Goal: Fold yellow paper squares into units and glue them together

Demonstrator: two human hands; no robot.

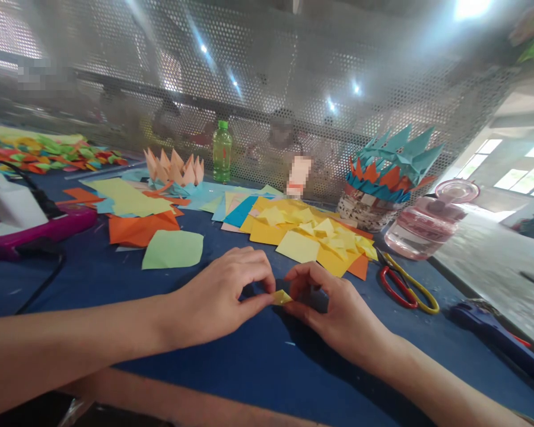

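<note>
Table (249,362): blue, under everything.
Left hand (231,290): curled, thumb and finger pinched on the strip's left end.
Yellow papers (298,246): flat and folded, heaped just beyond the hands.
Right hand (338,305): loosely curled, thumb at the strip's right end; cannot tell whether it grips.
Jar (420,231): right of the papers.
Scissors (410,290): near the jar.
Strip (281,296): yellow, folded, between both hands.
</note>
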